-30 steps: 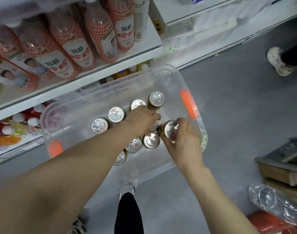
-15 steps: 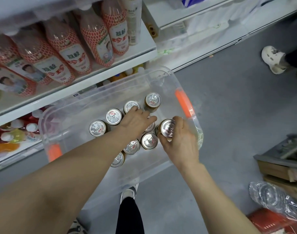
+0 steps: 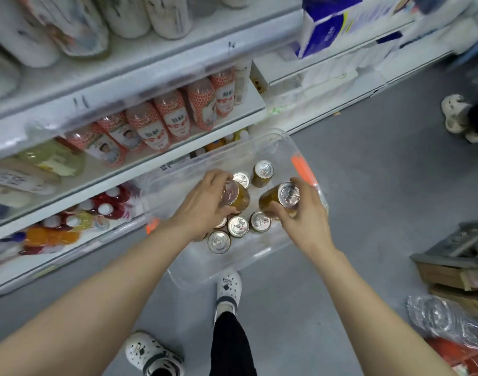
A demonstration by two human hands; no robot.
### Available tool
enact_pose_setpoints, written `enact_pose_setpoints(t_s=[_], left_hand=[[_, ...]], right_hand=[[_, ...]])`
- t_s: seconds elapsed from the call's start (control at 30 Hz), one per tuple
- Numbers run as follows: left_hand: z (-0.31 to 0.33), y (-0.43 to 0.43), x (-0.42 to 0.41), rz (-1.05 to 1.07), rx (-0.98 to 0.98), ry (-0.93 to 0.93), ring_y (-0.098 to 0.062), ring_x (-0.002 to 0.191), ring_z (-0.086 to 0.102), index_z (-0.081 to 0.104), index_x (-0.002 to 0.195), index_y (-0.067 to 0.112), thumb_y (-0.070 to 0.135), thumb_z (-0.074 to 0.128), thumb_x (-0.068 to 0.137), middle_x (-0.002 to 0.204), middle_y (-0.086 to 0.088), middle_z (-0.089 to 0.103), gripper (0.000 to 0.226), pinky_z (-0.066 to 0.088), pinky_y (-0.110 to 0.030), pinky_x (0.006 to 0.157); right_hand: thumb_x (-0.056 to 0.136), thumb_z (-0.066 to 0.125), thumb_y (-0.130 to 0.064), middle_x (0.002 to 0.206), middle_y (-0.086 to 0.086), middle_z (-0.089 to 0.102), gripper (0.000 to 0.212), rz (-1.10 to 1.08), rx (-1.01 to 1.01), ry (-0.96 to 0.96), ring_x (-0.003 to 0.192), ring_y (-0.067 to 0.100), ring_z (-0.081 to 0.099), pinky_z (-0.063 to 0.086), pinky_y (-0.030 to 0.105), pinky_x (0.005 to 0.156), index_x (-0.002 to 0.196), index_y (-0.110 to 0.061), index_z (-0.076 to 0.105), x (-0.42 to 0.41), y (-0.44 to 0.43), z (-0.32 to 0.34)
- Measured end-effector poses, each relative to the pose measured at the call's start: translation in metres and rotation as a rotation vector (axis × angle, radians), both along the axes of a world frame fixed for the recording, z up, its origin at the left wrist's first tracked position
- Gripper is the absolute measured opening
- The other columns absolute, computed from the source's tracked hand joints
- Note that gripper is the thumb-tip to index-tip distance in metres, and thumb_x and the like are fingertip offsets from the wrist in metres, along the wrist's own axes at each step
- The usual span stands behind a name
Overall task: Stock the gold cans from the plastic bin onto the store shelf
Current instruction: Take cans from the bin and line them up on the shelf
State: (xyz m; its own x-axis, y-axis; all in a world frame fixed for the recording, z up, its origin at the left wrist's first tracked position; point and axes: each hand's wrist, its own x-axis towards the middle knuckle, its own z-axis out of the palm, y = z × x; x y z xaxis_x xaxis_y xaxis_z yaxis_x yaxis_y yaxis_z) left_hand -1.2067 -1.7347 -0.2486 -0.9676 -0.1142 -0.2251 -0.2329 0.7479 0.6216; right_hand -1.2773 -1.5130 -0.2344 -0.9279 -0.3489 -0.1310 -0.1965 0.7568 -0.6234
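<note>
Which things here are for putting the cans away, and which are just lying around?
For the job:
- left hand gripping the left gold can
- right hand gripping the right gold can
- spare cans in the plastic bin
- store shelf

Just lying about:
- red-patterned bottles
- blue tissue pack
- crumpled plastic wrap

bottle labels (image 3: 175, 123), shelf tag (image 3: 165, 166) — print blurred, nothing legible

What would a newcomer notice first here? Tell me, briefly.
Dead centre, the left hand grips one gold can and the right hand another gold can, both tilted over the clear plastic bin on the floor. More upright cans stand in the bin. Behind, red-patterned bottles line the shelf.
</note>
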Motion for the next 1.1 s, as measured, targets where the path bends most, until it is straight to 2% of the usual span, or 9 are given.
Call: enact_pose_setpoints(t_s=[0.1,0.2,0.4,0.5,0.6,0.73,0.83,1.0,1.1], left_hand=[[0.044,-0.026,0.042,0.056,-0.019,0.002,-0.024,0.123,0.047,0.04,0.137,0.026,0.04,0.073,0.079,0.137,0.0,0.049,0.068,0.037,-0.034,0.102],[0.092,-0.055,0.095,0.1,-0.035,0.066,-0.025,0.125,0.047,0.04,0.139,0.024,0.045,0.07,0.078,0.138,-0.002,0.05,0.071,0.038,-0.044,0.104],[0.184,-0.12,0.21,0.18,-0.154,0.176,-0.026,0.117,0.053,0.05,0.13,0.018,0.049,0.069,0.075,0.127,-0.004,0.059,0.066,0.041,-0.035,0.095],[0.224,-0.149,0.271,0.274,-0.158,0.212,-0.021,0.119,0.05,0.05,0.131,0.02,0.046,0.071,0.079,0.128,0.0,0.058,0.061,0.037,-0.027,0.091],[0.263,-0.177,0.326,0.352,-0.176,0.247,-0.019,0.118,0.052,0.051,0.129,0.022,0.049,0.069,0.08,0.127,0.002,0.059,0.059,0.04,-0.031,0.093],[0.306,-0.215,0.388,0.44,-0.182,0.241,-0.013,0.112,0.054,0.05,0.131,0.029,0.056,0.07,0.076,0.126,0.011,0.059,0.065,0.044,-0.032,0.091],[0.331,-0.243,0.427,0.488,-0.206,0.248,-0.01,0.106,0.056,0.053,0.126,0.032,0.06,0.069,0.073,0.119,0.013,0.061,0.062,0.047,-0.03,0.086],[0.378,-0.279,0.476,0.582,-0.284,0.323,-0.008,0.097,0.059,0.058,0.12,0.032,0.065,0.068,0.07,0.11,0.015,0.064,0.061,0.049,-0.029,0.081],[0.412,-0.296,0.489,0.634,-0.291,0.363,-0.006,0.094,0.059,0.06,0.117,0.033,0.065,0.069,0.07,0.105,0.018,0.065,0.057,0.049,-0.028,0.078]], right_hand=[[0.084,0.071,-0.038,0.131,0.005,0.053,0.06,0.011,-0.051,0.021,0.117,0.016,0.048,0.025,0.011,0.085,0.135,-0.016,0.047,0.027,-0.024,0.043],[0.084,0.07,-0.039,0.129,0.002,0.054,0.059,0.034,-0.115,0.051,0.119,0.017,0.05,0.032,0.019,0.092,0.133,-0.018,0.048,0.063,-0.056,0.083],[0.085,0.066,-0.046,0.128,-0.004,0.054,0.056,0.145,-0.206,0.137,0.119,0.013,0.048,0.037,0.027,0.098,0.132,-0.021,0.049,0.15,-0.126,0.161],[0.085,0.067,-0.045,0.124,-0.006,0.056,0.052,0.224,-0.246,0.18,0.117,0.01,0.048,0.036,0.024,0.095,0.128,-0.022,0.051,0.198,-0.164,0.199],[0.084,0.067,-0.046,0.122,-0.008,0.056,0.049,0.303,-0.269,0.196,0.115,0.008,0.048,0.032,0.017,0.09,0.126,-0.024,0.053,0.24,-0.2,0.233],[0.083,0.065,-0.05,0.119,-0.01,0.058,0.048,0.415,-0.295,0.236,0.112,0.008,0.051,0.037,0.024,0.089,0.122,-0.026,0.053,0.285,-0.244,0.274],[0.084,0.062,-0.051,0.115,-0.015,0.053,0.047,0.486,-0.283,0.275,0.105,0.003,0.047,0.034,0.024,0.085,0.123,-0.028,0.05,0.31,-0.273,0.302],[0.086,0.061,-0.053,0.126,-0.01,0.054,0.052,0.62,-0.254,0.399,0.114,0.006,0.049,0.034,0.022,0.091,0.13,-0.028,0.048,0.335,-0.32,0.353],[0.084,0.062,-0.053,0.127,-0.009,0.057,0.054,0.68,-0.271,0.46,0.116,0.009,0.052,0.04,0.029,0.097,0.131,-0.029,0.049,0.343,-0.349,0.387]])
